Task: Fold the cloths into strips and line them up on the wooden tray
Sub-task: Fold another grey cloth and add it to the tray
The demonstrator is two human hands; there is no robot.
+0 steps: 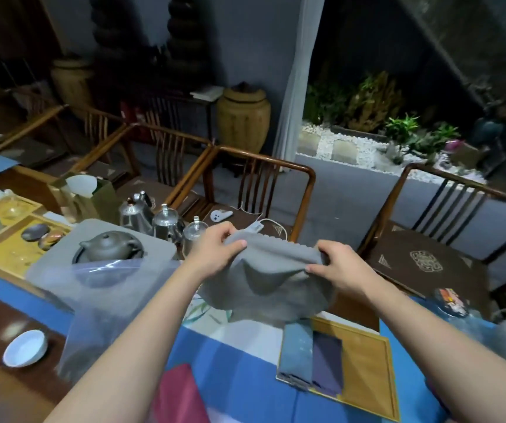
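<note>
A grey cloth [271,279] hangs in the air above the table, sagging between both hands. My left hand [215,250] pinches its upper left corner and my right hand [341,267] pinches its upper right edge. Below it lies the wooden tray [367,367], on the blue table cover at the lower right. Two folded strips lie side by side on the tray's left part: a blue-grey strip [297,352] and a dark purple strip [328,364]. A dark red cloth [178,395] lies on the table near the bottom edge.
A clay teapot [108,247] on a grey mat, metal pots [166,222], a white bowl [26,348] and a clear plastic bag [108,300] sit to the left. A yellow tray with cups [7,236] is at far left. Wooden chairs [264,184] stand beyond the table.
</note>
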